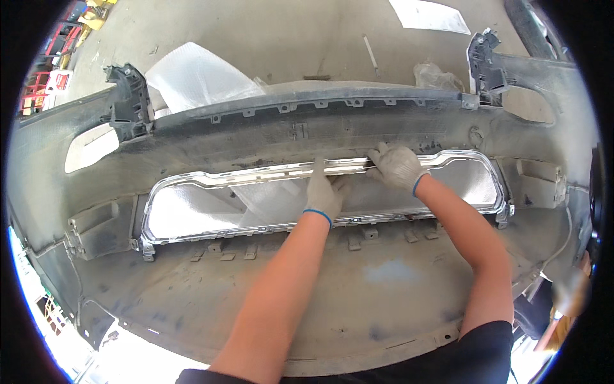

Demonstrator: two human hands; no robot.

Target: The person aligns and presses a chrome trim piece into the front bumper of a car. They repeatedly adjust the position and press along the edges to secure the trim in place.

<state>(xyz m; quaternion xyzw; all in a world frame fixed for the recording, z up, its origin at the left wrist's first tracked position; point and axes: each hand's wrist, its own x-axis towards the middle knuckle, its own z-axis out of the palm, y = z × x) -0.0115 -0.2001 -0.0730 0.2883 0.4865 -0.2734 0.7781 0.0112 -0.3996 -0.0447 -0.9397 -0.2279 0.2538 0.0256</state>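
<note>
A chrome trim frame (256, 171) lines the long opening in the back of a large grey car bumper (281, 131). My left hand (324, 194), in a pale knit glove with a blue cuff, reaches the frame's upper rail near the middle. One finger stretches over the rail and the thumb points out to the right; the other fingers are partly hidden. Farther right, my right hand (398, 168), gloved the same way, bends its fingers over that rail and grips it. Small clips and tabs (371, 235) run along the opening's lower edge.
Black brackets (130, 102) rise from the bumper's far edge on both sides. Beyond lie a bubble-wrap sheet (198, 77), crumpled clear plastic (437, 77) and a white sheet (430, 15) on the floor. Red racks (37, 91) stand far left. Another person's arm (555, 326) shows at lower right.
</note>
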